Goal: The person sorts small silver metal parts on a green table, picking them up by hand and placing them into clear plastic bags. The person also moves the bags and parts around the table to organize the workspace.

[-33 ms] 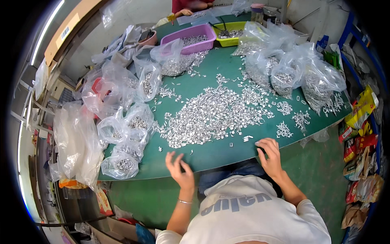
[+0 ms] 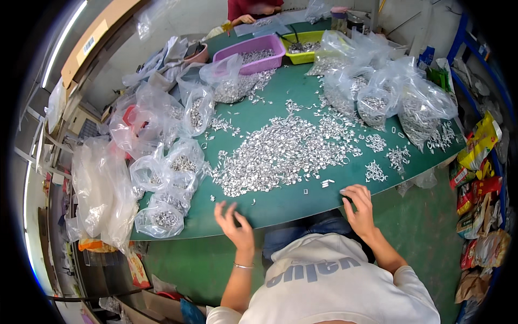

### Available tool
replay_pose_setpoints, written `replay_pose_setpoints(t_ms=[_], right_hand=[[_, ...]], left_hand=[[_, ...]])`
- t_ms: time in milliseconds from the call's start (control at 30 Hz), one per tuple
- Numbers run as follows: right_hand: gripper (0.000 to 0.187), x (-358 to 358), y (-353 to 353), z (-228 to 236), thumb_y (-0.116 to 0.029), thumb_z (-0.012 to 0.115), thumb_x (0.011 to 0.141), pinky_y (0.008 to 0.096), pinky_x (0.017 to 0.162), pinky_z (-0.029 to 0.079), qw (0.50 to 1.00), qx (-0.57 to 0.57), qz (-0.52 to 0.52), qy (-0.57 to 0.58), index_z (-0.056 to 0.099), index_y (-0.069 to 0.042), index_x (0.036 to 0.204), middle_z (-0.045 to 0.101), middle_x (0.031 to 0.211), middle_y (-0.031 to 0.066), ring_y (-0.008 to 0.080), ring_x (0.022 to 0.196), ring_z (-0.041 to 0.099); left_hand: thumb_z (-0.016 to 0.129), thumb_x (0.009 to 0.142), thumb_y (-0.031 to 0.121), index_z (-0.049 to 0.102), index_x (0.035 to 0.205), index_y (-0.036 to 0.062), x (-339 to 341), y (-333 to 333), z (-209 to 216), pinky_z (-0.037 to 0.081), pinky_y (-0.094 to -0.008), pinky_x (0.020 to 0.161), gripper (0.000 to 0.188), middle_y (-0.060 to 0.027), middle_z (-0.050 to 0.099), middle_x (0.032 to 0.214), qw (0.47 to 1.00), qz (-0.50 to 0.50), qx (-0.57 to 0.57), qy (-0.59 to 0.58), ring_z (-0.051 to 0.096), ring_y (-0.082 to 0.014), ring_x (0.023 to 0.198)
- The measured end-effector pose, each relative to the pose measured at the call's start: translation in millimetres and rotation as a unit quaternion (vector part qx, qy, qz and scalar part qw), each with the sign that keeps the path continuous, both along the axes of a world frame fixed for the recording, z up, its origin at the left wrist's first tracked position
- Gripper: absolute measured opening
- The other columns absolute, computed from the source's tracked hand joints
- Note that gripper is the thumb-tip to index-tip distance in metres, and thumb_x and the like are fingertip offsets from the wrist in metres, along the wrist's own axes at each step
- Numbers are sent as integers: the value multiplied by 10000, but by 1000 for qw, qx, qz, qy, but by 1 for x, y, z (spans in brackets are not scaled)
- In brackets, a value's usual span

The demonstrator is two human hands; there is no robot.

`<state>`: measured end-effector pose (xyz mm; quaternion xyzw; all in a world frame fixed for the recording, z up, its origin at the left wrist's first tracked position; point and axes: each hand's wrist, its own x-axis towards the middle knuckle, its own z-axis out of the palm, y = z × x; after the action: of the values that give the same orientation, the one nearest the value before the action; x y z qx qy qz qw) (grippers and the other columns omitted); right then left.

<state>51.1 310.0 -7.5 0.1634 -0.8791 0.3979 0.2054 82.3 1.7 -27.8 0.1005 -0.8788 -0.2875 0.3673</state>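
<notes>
Holds left hand (image 2: 237, 229) with grip wide and right hand (image 2: 360, 211) with grip loosely parted, having silver metal pieces (image 2: 280, 156) heaped on the tabletop (image 2: 278, 207) at one o'clock from the former, ten from the latter.

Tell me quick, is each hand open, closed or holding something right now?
Left hand: open, fingers spread, nothing visible in it.
Right hand: open, fingers loosely curled, no held item visible.

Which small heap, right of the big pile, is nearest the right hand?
The heap lowest in the picture, just beyond the right hand; the other heaps lie farther off.
</notes>
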Motion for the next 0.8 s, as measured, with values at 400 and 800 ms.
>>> replay_pose_setpoints(t_ms=[400, 800], right_hand=[[456, -34, 16, -6, -149, 637, 834, 433, 986, 356, 998, 58, 12, 13, 489, 32, 1225, 511, 1231, 201, 368, 1185, 446], [584, -243, -27, -23, -250, 618, 868, 451, 1088, 289, 989, 141, 32, -31, 406, 52, 1320, 408, 1375, 245, 402, 1301, 350]], left_hand=[[542, 864, 18, 475, 1231, -42, -6, -30, -10, 321, -458, 1052, 378, -237, 424, 1332, 995, -40, -2, -89, 391, -407, 1251], [561, 839, 34, 435, 1304, -41, -280, -3, 5, 352, -410, 1061, 488, -250, 461, 1340, 951, -263, -74, -147, 422, -394, 1266]])
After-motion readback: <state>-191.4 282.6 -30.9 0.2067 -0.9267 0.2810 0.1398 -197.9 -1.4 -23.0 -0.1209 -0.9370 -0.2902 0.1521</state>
